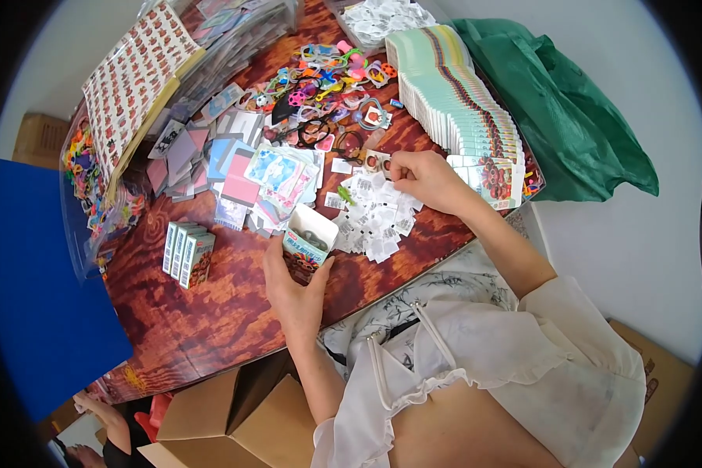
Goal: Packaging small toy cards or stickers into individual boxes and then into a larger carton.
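Observation:
My left hand (296,292) grips a small open-topped paper box (304,248), tilted so that something grey shows inside. Its lid flap stands up. My right hand (433,181) has its fingers pinched together at the edge of a heap of small white printed packets (378,218); whatever is between the fingertips is too small to make out. A little green piece (345,195) lies on that heap. Beside the box spreads a loose pile of cards (269,175) in pink, blue and grey. Several closed boxes (189,253) stand side by side to the left.
Colourful trinkets and hair ties (320,93) cover the table's far middle. Flat box blanks (452,93) run in a long stack at the right, by a green plastic bag (558,109). A sheet of stickers (136,86) leans at the left. An open cardboard carton (234,413) sits below the near edge.

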A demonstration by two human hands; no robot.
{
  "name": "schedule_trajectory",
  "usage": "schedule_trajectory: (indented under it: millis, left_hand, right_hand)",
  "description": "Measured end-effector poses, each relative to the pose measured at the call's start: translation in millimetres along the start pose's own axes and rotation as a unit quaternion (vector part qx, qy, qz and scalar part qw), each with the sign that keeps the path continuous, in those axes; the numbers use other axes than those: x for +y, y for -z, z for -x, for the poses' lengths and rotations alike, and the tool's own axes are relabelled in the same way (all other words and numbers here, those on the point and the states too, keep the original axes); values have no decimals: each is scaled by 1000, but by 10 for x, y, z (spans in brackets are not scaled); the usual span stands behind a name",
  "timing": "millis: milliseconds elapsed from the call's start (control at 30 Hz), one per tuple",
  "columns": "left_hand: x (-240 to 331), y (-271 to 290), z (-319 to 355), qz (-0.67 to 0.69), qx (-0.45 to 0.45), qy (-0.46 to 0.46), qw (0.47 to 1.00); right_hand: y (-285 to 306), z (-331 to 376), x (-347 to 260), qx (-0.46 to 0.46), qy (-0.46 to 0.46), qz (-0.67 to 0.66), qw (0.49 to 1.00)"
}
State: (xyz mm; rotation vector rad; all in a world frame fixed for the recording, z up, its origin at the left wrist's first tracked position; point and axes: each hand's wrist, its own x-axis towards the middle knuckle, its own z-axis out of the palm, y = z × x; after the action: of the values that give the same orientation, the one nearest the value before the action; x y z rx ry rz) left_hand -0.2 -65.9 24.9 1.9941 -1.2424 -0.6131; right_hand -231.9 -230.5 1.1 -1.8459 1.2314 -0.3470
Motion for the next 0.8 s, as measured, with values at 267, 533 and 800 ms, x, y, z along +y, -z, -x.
schedule_trajectory:
  millis: [267, 533, 800]
  left_hand:
    - [-5, 24, 42, 64, -5, 15, 998]
    - [-11, 40, 56, 49, -11, 6, 999]
    - [-41, 71, 77, 35, 2, -10, 999]
  right_hand:
    - [81, -121, -43, 79, 53, 54, 994]
    - [16, -186, 96, 110, 80, 133, 982]
    - [226, -209, 93, 64, -21, 12, 998]
